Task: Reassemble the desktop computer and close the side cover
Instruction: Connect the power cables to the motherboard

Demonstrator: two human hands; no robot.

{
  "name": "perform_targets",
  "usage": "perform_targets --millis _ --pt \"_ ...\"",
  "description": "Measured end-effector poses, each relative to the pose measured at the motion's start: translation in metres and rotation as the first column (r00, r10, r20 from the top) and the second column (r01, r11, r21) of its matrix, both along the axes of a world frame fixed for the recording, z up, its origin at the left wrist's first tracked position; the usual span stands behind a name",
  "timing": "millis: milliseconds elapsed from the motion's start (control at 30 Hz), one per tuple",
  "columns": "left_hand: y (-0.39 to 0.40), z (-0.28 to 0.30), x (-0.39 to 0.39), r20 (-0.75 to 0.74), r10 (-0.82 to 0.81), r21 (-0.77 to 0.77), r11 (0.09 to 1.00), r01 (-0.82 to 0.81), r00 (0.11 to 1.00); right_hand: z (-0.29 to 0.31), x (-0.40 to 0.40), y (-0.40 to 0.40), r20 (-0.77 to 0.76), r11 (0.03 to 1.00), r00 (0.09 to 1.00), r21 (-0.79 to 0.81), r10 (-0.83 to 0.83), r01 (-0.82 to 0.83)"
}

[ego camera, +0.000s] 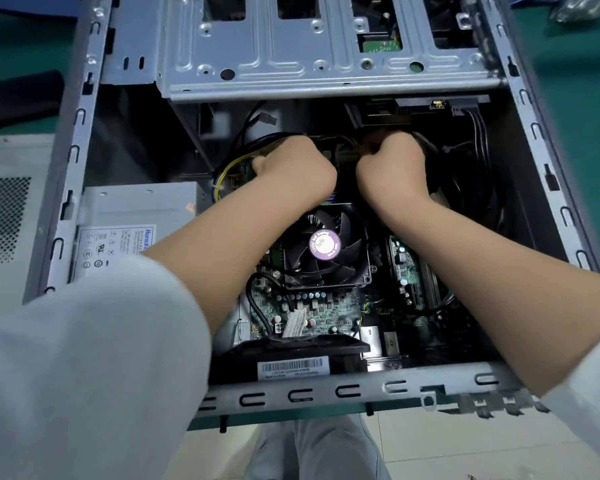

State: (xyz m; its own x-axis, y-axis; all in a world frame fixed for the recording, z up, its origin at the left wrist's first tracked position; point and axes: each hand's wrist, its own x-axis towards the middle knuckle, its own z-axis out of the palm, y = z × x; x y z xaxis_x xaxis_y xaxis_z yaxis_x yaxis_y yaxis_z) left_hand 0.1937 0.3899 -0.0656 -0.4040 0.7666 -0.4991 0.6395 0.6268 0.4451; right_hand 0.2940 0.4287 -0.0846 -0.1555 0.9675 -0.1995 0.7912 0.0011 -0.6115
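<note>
Deep in the open computer case (84,140), toward its far edge under the drive cage (291,64), the left hand (298,168) and right hand (392,171) curl around stiff yellow-and-black cables (229,164), likely best held at the connector; the exact grasp is hidden.

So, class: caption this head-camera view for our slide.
Both hands, left hand and right hand, work at cables above the CPU fan inside the open computer case.
</note>
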Motion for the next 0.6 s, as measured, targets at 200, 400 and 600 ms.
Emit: perform_targets --millis 200,400,600 --pt "0.019 -0.016 -0.003 0.154 0.32 0.052 0.942 -0.332 0.935 -0.001 -0.004 -0.001 0.03 1.0 0.999 0.017 0.019 -0.019" --pt "0.026 -0.026 -0.002 0.223 0.414 0.144 0.882 -0.449 0.883 -0.001 -0.004 0.0 0.066 0.997 0.997 0.055 0.05 -0.054" --pt "0.027 -0.023 0.002 0.346 0.482 0.041 0.849 -0.526 0.805 -0.003 0.002 0.007 0.005 0.994 0.995 -0.036 -0.101 0.101"
